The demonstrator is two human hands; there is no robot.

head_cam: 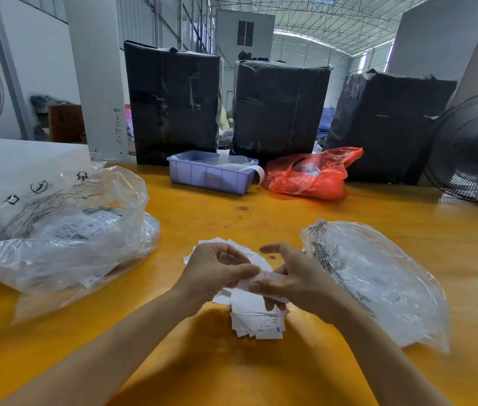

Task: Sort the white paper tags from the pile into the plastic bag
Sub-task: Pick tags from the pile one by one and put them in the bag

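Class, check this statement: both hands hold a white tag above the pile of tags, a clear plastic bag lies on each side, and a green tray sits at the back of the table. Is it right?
Not quite: the tray is pale purple, not green, as the head view shows. The rest stands: the left hand and right hand hold a white tag above the pile, with a clear bag left and right.

the left hand and right hand cover the middle of the pile of white paper tags, so how many lie beneath cannot be told. print on the tag pinched between them is too blurred to read. at nine o'clock the big clear plastic bag veils its contents, and the white box behind it runs off the edge. at three o'clock the fan is cut off. what the red bag holds is hidden.
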